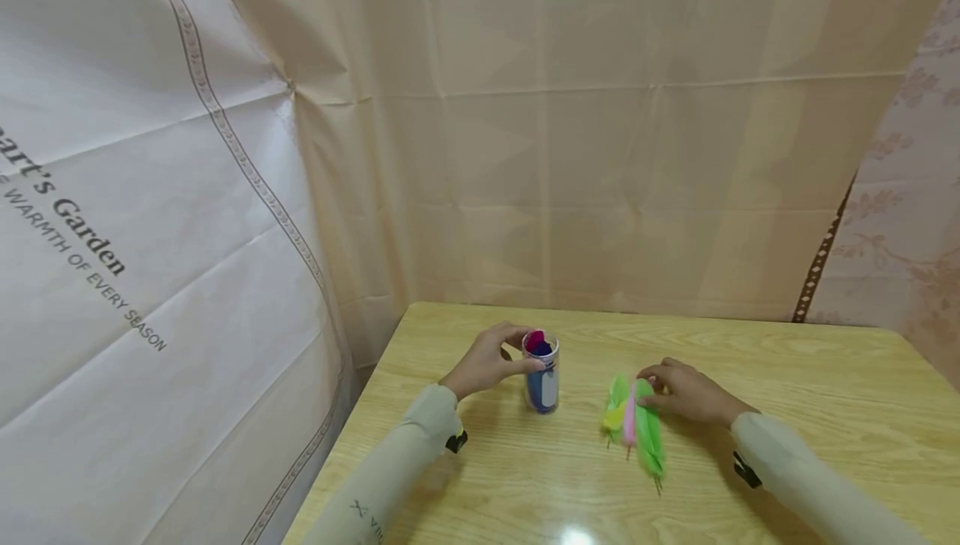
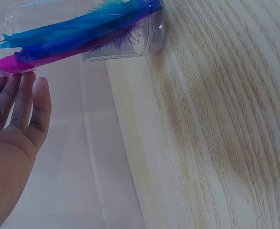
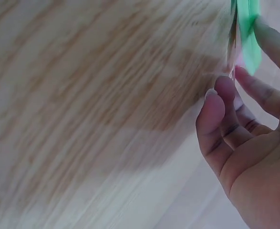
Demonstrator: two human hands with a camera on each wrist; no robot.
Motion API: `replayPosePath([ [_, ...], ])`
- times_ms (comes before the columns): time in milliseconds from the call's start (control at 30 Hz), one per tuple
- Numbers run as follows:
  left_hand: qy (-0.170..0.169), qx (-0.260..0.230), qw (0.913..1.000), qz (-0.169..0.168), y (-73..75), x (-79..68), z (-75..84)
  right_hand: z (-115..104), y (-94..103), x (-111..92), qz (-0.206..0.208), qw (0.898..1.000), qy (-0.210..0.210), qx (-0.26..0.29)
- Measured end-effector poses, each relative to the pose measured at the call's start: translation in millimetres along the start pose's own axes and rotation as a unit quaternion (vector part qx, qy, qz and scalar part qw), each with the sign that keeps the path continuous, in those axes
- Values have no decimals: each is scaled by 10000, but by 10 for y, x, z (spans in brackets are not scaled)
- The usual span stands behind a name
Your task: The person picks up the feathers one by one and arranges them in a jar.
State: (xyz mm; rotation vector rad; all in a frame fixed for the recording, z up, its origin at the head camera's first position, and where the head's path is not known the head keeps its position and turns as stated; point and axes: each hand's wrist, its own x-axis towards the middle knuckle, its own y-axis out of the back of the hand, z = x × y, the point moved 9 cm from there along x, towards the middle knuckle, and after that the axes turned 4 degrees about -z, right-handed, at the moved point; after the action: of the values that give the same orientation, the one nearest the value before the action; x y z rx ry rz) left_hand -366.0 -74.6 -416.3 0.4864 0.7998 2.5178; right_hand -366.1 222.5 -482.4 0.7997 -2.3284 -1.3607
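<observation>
Green feather (image 1: 649,427) sits pinched in the right grip (image 1: 688,392); the left grip (image 1: 487,363) clasps a clear jar (image 1: 546,388).

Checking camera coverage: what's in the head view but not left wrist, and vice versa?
Head only: the right hand holding a long bright-green feather, with a pink feather and a yellow feather beside it; dark printed lettering on white cloth.

Left wrist only: the left hand from its palm side; ragged purple fringe inside the transparent cylindrical jar.

Both: left hand gripping that jar near its mouth, blue and magenta feathers inside, pale wood-grain tabletop.
</observation>
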Motion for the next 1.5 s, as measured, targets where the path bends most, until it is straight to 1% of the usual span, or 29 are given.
replayPosePath([
  [200, 4, 5, 10000, 5, -5, 11, 3, 5, -11, 38, 39, 10000, 47, -43],
  [433, 26, -2, 10000, 10, -10, 0, -2, -4, -9, 46, 111, 9997, 188, 110],
  [633, 34, -15, 10000, 22, 2, -4, 29, -20, 41, 38, 208, 9993, 0, 318],
  [900, 18, -11, 10000, 3, -4, -5, 27, -84, 75, -59, 347, 9972, -301, 584],
  [1000, 29, 19, 10000, 13, 1, -6, 23, -112, 57, -83, 295, 9970, -355, 621],
  [1167, 33, 17, 10000, 35, -5, -1, 25, -121, -60, -130, -21, 9968, -504, 618],
  [1333, 5, 4, 10000, 15, 6, -6, 49, -105, -165, -94, -196, 9960, -604, 632],
  [1500, 44, 29, 10000, 5, 4, -14, 46, -158, -174, -50, -189, 9966, -354, 715],
])
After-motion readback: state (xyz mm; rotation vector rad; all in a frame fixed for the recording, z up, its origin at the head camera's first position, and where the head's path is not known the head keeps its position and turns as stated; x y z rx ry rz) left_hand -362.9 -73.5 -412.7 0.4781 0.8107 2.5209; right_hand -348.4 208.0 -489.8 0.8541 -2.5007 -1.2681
